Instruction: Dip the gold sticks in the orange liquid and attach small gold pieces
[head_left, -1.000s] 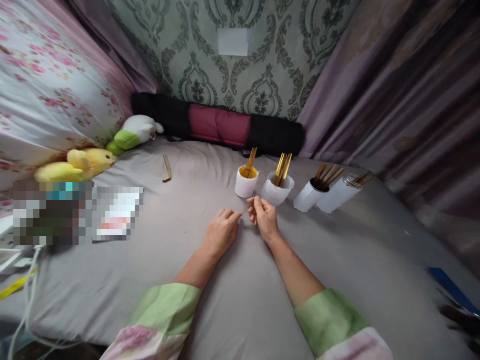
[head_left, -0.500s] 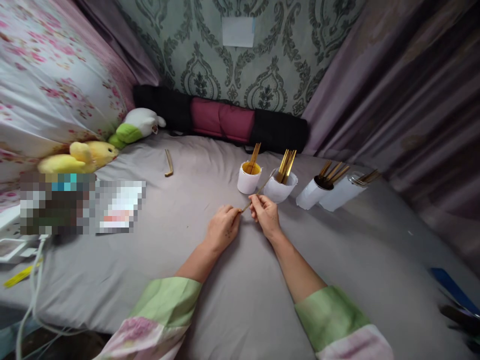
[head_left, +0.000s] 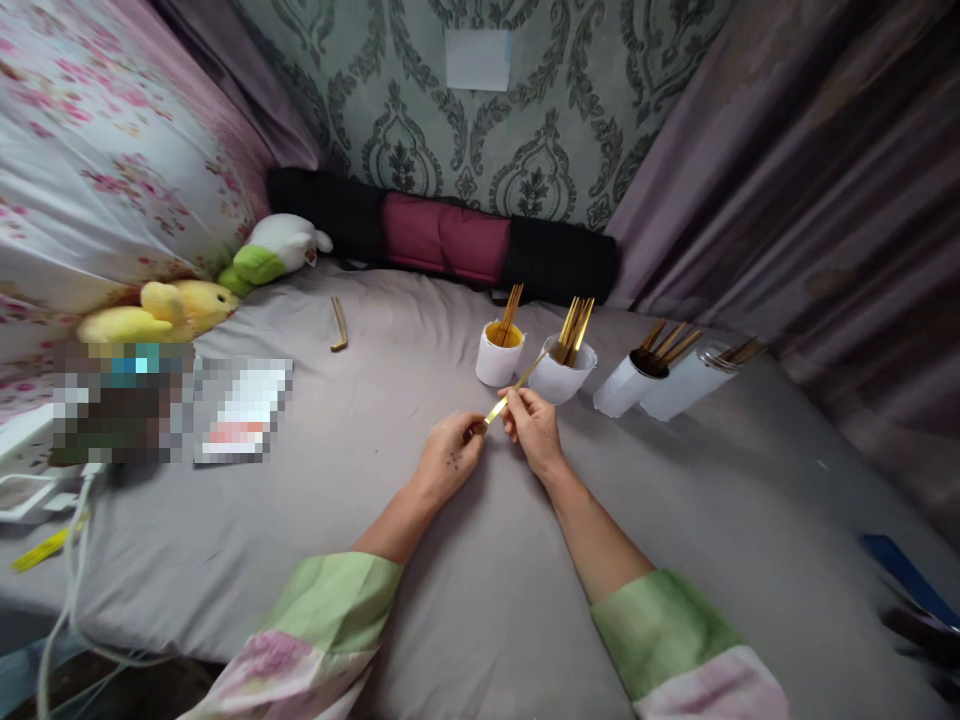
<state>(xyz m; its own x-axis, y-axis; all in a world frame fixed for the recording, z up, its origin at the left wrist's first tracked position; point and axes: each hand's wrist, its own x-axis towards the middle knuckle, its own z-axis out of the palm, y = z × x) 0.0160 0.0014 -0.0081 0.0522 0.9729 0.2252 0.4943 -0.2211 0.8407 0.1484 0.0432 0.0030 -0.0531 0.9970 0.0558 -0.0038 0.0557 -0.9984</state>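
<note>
Holding a strip at two points
Left hand pinches one end, right hand mid-length; grip lightly, lest it bend.

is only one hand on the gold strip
No, the left hand holds the near end of the gold strip while the right hand pinches it farther along.

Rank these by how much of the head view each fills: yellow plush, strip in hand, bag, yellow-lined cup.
1. Bag
2. Yellow plush
3. Yellow-lined cup
4. Strip: the right hand covers part of it, but what shows is thin and clearly fills least.
</note>
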